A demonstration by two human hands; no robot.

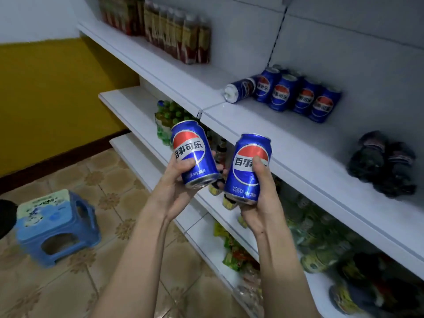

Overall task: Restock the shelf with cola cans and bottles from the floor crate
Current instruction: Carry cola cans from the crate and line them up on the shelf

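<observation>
Two blue aluminium cola cans with a red, white and blue round logo are being held up in front of the white metal shelving. The left hand (183,180) is gripping the left blue cola can (194,153) from below, thumb curled across its front and fingers wrapping round the far side; this can is tilting, its top leaning to the left. The right hand (259,203) is gripping the right blue cola can (249,168) in the same way, thumb lying over the logo, the can leaning slightly to the right. The two cans are sitting just beside each other, their lower ends near but seemingly apart.

Beyond them, the white middle shelf board (286,143) is carrying a row of matching blue cola cans (296,97) standing upright against the back panel, with one more blue can lying on its side (239,89) at the row's left end. Farther right on the same board a bundle of dark bottles (385,164) is lying, too blurred to make out.

On the top shelf to the left, a group of bottles with red and gold labels (174,33) is standing. The lower shelves are holding green-capped bottles (169,115) and other blurred packaged goods. On the patterned beige floor tiles (110,198) at the left, a small blue plastic stool (57,226) is standing near the yellow wall (57,99).
</observation>
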